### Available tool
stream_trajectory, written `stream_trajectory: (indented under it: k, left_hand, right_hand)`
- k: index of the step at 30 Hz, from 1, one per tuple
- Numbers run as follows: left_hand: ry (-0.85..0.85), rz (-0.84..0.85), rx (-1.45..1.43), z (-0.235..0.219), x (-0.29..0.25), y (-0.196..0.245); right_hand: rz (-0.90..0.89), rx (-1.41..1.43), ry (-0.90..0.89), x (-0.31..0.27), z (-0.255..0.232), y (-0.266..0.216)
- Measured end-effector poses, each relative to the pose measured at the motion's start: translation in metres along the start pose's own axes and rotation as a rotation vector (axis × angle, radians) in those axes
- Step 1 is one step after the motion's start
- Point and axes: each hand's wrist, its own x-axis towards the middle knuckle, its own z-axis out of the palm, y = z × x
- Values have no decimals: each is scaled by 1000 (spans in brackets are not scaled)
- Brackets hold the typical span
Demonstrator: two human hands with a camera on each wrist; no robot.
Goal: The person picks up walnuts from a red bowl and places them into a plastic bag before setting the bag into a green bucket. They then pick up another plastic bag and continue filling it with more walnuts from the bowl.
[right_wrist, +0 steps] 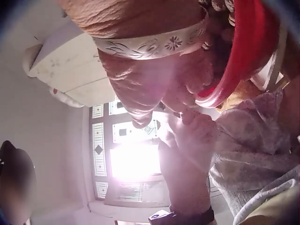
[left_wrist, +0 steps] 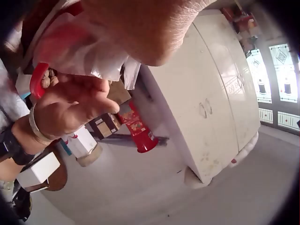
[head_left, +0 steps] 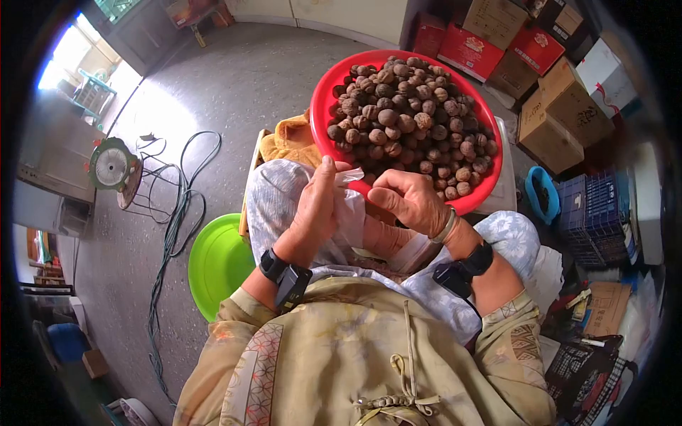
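Walnuts (head_left: 408,121) heaped in red basin (head_left: 327,92) at our knees. Left hand (head_left: 316,209) pinches thin plastic bag (head_left: 352,206); right hand (head_left: 412,202) curls at its mouth, probably gripping it. We should hold that opening wide near the rim.

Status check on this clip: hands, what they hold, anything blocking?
Left hand pinching the thin plastic bag. Right hand curled at the bag's edge, grip unclear. Red basin of walnuts just beyond, nothing blocking.
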Motion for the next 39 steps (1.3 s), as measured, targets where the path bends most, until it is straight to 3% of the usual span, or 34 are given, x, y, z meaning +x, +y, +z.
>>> stream_trajectory:
  k: [5, 7, 9, 14, 16, 19, 20, 22, 23, 29, 32, 37, 39]
  left_hand:
    - [-144, 15, 81, 8, -2, -11]
    - [-218, 12, 126, 10, -5, -6]
    - [-318, -2, 439, 12, -12, 2]
    - [-289, 42, 541, 24, -17, 0]
    - [-392, 66, 557, 23, -16, -2]
    - [-379, 86, 542, 28, -21, 6]
    - [-367, 90, 547, 26, -21, 10]
    - [-302, -65, 504, 22, -22, 17]
    - [-298, -64, 506, 19, -23, 18]
    - [-349, 8, 443, 2, -13, 10]
    - [-353, 135, 436, 2, -16, 13]
    - [-277, -82, 179, -2, -20, 22]
    - [-294, -58, 302, -7, -19, 23]
  right_hand:
    - [150, 126, -36, 1, 1, 9]
    - [68, 198, -5, 3, 4, 16]
    - [20, 103, 74, 6, 2, 17]
    - [98, 190, 36, 7, -7, 12]
    - [96, 150, 30, 7, -9, 19]
    - [52, 94, 99, 7, -7, 29]
    - [119, 183, 79, 5, -12, 26]
    - [216, 363, 65, 4, -17, 8]
    - [215, 366, 62, 4, -19, 6]
    - [237, 500, 171, 2, -27, 3]
    - [200, 481, 217, 4, -29, 4]
    - [170, 475, 207, 3, -31, 5]
    - [124, 504, 153, 2, -31, 5]
